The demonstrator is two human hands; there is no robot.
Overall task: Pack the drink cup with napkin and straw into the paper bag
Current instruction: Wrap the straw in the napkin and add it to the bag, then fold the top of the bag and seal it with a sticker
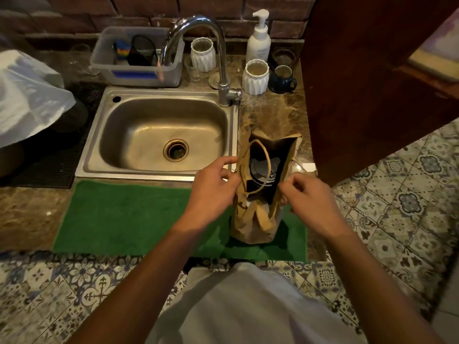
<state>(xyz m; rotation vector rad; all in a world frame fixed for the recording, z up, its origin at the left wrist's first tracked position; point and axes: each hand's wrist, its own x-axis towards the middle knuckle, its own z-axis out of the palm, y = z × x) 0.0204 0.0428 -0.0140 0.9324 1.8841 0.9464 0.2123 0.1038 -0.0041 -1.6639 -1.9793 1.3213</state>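
Green mat on table: cup already inside paper bag; both hands pinching bag rim; napkin, straw unseen.

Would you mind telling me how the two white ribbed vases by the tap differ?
The rear vase stands behind the tap, beside the plastic tub; the front vase stands right of the tap, beside a dark mug. The front vase looks larger, being nearer. Both are white, faceted, upright and open-topped.
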